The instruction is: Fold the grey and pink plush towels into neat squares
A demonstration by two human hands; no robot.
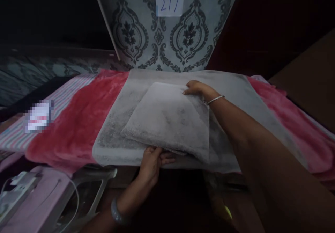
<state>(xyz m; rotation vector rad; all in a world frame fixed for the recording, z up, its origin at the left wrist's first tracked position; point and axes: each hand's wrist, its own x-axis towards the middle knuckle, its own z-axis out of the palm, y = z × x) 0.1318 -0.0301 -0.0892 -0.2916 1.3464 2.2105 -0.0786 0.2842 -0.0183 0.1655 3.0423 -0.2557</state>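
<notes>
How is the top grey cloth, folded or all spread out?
Folded: more than one layer of the cloth shows at its near edge, by the left hand.

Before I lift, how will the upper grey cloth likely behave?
The upper grey cloth will probably flop, since its near edge looks wavy. Its fuzzy surface may drag on the grey cover beneath rather than slide freely.

I hold the left hand point(151, 166) at the gray blanket's point(112, 130) front edge, fingers partly extended; I extend the right arm point(243, 131) toward the rear edge, right hand point(196, 87) turned leftward.
</notes>
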